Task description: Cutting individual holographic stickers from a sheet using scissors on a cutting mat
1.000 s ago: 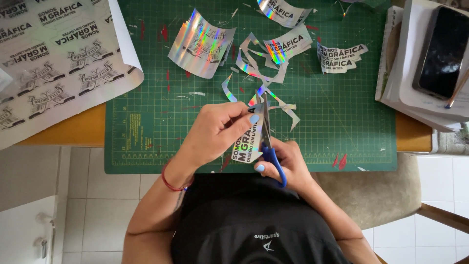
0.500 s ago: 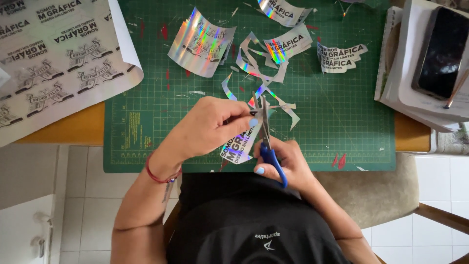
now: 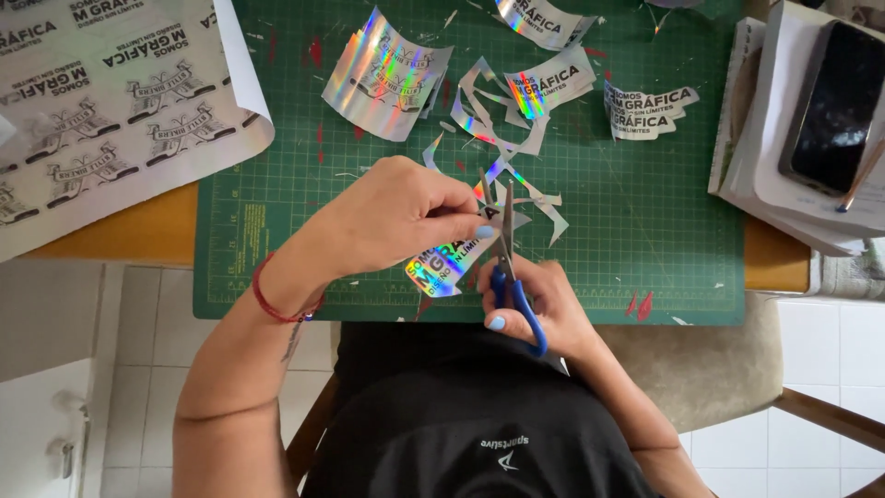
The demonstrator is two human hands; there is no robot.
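Observation:
My left hand (image 3: 392,217) pinches a shiny holographic sticker piece (image 3: 441,267) with dark lettering, holding it over the near edge of the green cutting mat (image 3: 645,212). My right hand (image 3: 544,304) grips blue-handled scissors (image 3: 509,267), whose blades point away from me and bite into the sticker's right edge. Thin holographic offcuts (image 3: 516,175) lie on the mat just beyond the blades.
Several cut holographic stickers (image 3: 383,74) lie at the far side of the mat. A large printed sticker sheet (image 3: 101,101) covers the wooden table at left. At right, a black phone (image 3: 834,101) rests on a stack of white papers. A chair seat (image 3: 710,369) is below.
My left hand has turned the sticker piece and shifted slightly right, while the scissors stayed in place at the sticker's edge.

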